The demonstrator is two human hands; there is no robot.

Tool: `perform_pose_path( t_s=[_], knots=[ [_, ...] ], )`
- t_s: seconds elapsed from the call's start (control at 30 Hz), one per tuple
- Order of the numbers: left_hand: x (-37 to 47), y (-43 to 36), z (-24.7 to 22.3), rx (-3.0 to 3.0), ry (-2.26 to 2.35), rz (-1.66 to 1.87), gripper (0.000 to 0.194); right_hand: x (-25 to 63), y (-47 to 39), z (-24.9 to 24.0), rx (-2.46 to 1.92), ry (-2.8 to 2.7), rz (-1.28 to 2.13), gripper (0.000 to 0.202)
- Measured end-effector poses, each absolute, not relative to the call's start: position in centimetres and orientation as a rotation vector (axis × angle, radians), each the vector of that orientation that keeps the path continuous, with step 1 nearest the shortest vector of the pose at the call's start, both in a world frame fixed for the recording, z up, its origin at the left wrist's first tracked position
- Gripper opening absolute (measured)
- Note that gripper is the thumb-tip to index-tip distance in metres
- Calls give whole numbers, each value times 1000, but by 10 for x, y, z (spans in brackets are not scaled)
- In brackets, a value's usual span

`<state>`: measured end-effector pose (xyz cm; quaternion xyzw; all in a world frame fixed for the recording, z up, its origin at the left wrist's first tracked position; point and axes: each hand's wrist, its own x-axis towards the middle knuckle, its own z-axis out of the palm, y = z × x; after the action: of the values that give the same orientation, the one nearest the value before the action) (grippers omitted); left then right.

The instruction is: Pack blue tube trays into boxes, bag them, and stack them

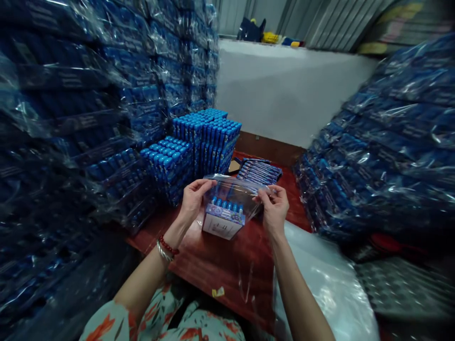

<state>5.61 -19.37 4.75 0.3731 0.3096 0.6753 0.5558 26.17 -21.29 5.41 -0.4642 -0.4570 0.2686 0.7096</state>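
Note:
A clear plastic bag (231, 185) is stretched between my two hands above the table. My left hand (194, 199) pinches its left top corner, and my right hand (275, 203) pinches the right one. Below the bag's upper edge stands a small printed box (223, 222) with a white front and a purple upper strip. A row of blue-capped tubes (227, 204) shows at its open top. The plastic hangs around or behind the box; I cannot tell how far it covers it.
Blocks of blue tubes (209, 137) stand at the back left. Flat printed cartons (259, 171) lie behind the bag on the red table (245, 270). Plastic-wrapped stacks rise at left (71, 94) and right (384, 142). Clear plastic sheets (320, 284) lie at the right front.

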Motion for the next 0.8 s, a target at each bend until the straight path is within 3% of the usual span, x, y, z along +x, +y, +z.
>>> perform_pose_path(
  t_s=[0.17,0.33,0.43,0.5,0.67,0.8],
  knots=[
    [51,-189,58,773,568,1697,26,261,-211,58,-1019,-974,561,37],
    [46,-189,50,917,660,1539,53,262,-208,52,-1041,-979,549,38],
    [50,-188,45,993,764,1477,44,263,-205,51,-1078,-1030,520,38],
    [54,-186,46,987,767,1513,36,263,-205,55,-1137,-1087,352,36],
    [59,-182,54,954,723,1599,33,245,-221,75,-1143,-1456,-520,24],
    [62,-185,57,1029,761,1632,31,213,-225,83,-972,-1924,-707,35]
  ],
)
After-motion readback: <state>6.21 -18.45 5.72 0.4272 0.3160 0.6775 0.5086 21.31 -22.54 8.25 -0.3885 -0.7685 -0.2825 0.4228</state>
